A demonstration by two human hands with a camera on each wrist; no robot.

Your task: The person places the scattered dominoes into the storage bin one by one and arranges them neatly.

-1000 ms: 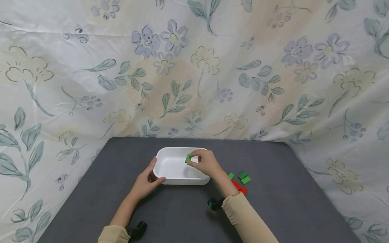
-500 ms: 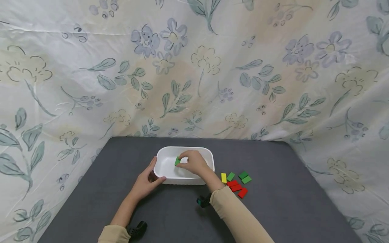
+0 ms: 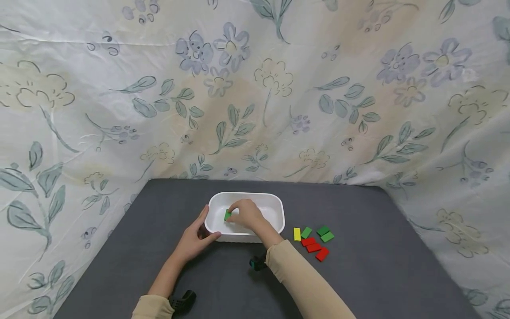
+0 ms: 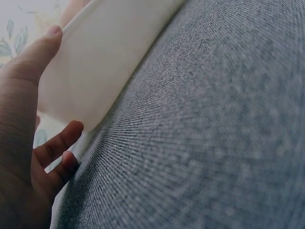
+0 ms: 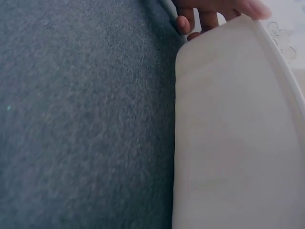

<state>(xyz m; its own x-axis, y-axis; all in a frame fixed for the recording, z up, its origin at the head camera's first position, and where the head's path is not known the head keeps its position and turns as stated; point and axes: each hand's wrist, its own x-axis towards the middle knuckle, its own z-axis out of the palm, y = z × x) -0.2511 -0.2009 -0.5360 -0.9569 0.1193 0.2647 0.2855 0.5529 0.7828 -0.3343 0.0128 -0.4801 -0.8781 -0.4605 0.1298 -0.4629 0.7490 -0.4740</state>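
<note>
A white rectangular plastic container (image 3: pixel 276 215) stands on the dark grey cloth-covered table. My left hand (image 3: pixel 192 242) grips its left end, thumb at the front rim and fingers around the side. In the left wrist view, the thumb of this left hand (image 4: pixel 38 55) lies at the rim of the container (image 4: pixel 105 57). My right hand (image 3: pixel 249 215) reaches inside and pinches a small flat green block (image 3: pixel 227 215) between thumb and fingertips, low over the container's left half. The right wrist view shows mostly the container's outer wall (image 5: pixel 233 124); the block is hidden there.
Right of the container lie a yellow block (image 3: pixel 297 234), a green block (image 3: pixel 306 232), two more green blocks side by side (image 3: pixel 327 237), and several red blocks (image 3: pixel 313 247). A flower-patterned cloth (image 3: pixel 255 88) hangs behind the table (image 3: pixel 350 212).
My right hand has moved left and lower into the container with the green block. The yellow and red blocks have come into view from behind the arm. The left hand keeps its grip.
</note>
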